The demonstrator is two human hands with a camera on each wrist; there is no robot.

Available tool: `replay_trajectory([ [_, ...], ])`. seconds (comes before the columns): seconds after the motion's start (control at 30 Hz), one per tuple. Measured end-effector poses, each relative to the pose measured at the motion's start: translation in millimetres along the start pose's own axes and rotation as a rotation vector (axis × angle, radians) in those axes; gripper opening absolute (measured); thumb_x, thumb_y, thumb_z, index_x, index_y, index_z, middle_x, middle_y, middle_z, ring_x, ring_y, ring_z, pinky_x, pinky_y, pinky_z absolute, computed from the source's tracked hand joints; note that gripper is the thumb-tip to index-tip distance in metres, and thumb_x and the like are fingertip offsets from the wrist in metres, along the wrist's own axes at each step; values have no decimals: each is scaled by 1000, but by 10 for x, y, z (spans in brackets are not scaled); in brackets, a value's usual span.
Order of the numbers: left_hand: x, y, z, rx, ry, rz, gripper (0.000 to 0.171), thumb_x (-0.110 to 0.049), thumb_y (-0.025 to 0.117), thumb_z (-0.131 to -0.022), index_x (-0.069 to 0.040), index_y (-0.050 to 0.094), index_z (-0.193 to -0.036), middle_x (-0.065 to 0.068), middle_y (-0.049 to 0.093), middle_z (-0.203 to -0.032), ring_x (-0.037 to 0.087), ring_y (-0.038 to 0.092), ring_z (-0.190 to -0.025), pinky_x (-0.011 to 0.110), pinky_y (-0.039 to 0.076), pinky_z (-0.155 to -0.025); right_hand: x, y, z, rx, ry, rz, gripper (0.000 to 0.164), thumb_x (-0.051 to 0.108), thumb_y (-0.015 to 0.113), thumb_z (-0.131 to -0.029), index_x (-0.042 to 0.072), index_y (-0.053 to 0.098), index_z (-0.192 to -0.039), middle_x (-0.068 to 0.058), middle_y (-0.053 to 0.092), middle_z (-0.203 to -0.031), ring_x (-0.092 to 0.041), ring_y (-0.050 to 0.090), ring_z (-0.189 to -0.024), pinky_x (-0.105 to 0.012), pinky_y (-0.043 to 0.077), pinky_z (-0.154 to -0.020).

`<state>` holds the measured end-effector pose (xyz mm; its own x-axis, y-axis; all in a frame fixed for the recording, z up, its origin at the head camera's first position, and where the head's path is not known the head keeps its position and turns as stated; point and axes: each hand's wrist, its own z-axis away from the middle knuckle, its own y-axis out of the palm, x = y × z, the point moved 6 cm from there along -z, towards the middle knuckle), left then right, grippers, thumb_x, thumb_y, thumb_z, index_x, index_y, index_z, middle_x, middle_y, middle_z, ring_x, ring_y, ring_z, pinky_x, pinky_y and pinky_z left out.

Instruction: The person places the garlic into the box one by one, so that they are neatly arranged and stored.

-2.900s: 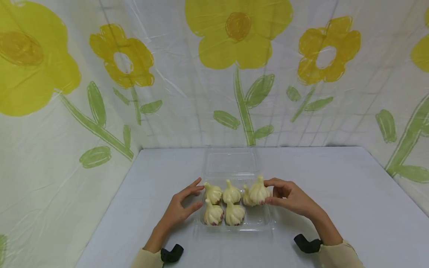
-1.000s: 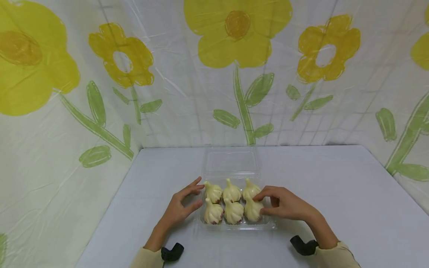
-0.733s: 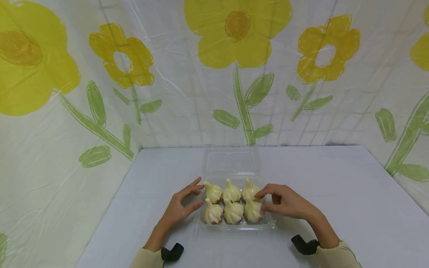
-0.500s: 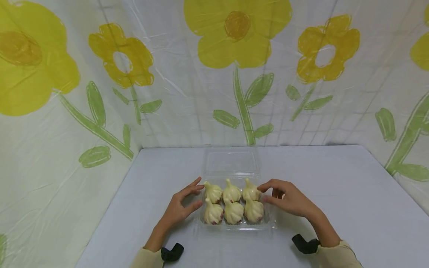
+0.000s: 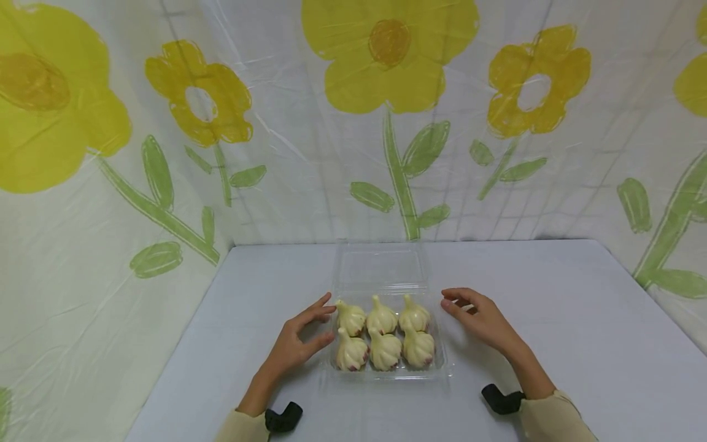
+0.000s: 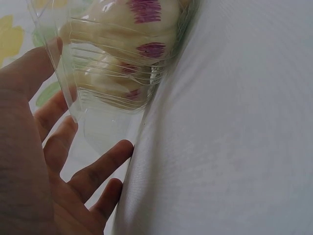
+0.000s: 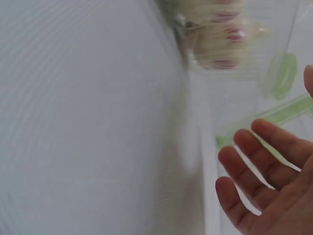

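A clear plastic clamshell box (image 5: pixel 393 375) lies in the middle of the table, its lid (image 5: pixel 381 268) folded back behind it. Pale garlic bulbs (image 5: pixel 418 350) with purple marks at their bases fill it in two rows of three, stems pointing away. My left hand (image 5: pixel 298 337) rests at the box's left side with fingers spread. In the left wrist view its fingertips (image 6: pixel 73 93) are right at the clear rim. My right hand (image 5: pixel 483 320) is apart from the box, off its right side, holding nothing. Its fingers look relaxed in the right wrist view.
A white table (image 5: pixel 265 270) stands under the box. Behind it hangs a white curtain (image 5: pixel 298 184) printed with yellow flowers. Black curved pieces (image 5: pixel 284 417) sit at both wrists by the cream sleeves.
The right hand set a garlic bulb into the front right spot and let go of it. It then drew back up and to the right, off the box. The left hand stayed in place.
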<state>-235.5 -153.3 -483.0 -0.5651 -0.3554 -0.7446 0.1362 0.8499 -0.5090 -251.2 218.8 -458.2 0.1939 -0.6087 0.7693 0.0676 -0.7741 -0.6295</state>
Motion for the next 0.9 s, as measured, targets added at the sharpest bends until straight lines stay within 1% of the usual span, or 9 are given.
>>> replay_trajectory([
  [0.13,-7,-6,-3,-3,10,-3,47,-11,76,-91,-9,64,-136,11,46,-159,29,68,-113,42,48,-106,-140,49,-30,48,84,-2,54,45,58,-103,7,58,-141,-13,68,-132,-26,64,-113,-40,52,-89],
  [0.23,-17,-9,3,-5,12,-11,47,-11,76,-91,-9,64,-136,12,47,-158,27,69,-113,36,47,-107,-205,79,-57,74,119,3,59,49,56,-102,8,55,-144,-15,64,-139,-27,62,-116,-42,51,-90],
  [0.3,-18,-8,6,-4,13,-15,47,-11,76,-91,-10,64,-136,13,47,-158,27,69,-112,35,47,-107,-208,88,-88,82,130,12,62,52,55,-102,8,54,-146,-16,60,-143,-29,60,-119,-47,51,-94],
  [0.4,-23,-5,-3,0,18,-15,47,-11,75,-91,-10,64,-137,13,46,-159,27,69,-113,36,47,-107,-200,97,-160,94,145,18,65,54,53,-102,8,52,-148,-17,57,-147,-33,58,-124,-51,50,-98],
  [0.63,-39,-13,-7,-3,32,-3,48,-10,76,-91,-10,63,-137,13,46,-159,29,69,-113,40,49,-105,-185,158,-460,98,169,13,72,59,51,-102,7,47,-151,-19,51,-152,-40,54,-130,-54,49,-100],
  [0.73,-45,-10,-9,-2,31,1,48,-10,76,-90,-11,64,-137,15,46,-158,29,69,-113,40,49,-105,-199,188,-589,98,182,-3,74,61,50,-101,7,46,-151,-19,50,-153,-41,52,-132,-55,46,-103],
  [0.9,-38,-7,-3,-4,20,-1,48,-11,76,-90,-14,64,-137,14,47,-158,29,69,-113,42,49,-105,-198,230,-757,102,183,-37,76,59,50,-102,3,43,-152,-22,46,-155,-45,48,-137,-57,41,-110],
])
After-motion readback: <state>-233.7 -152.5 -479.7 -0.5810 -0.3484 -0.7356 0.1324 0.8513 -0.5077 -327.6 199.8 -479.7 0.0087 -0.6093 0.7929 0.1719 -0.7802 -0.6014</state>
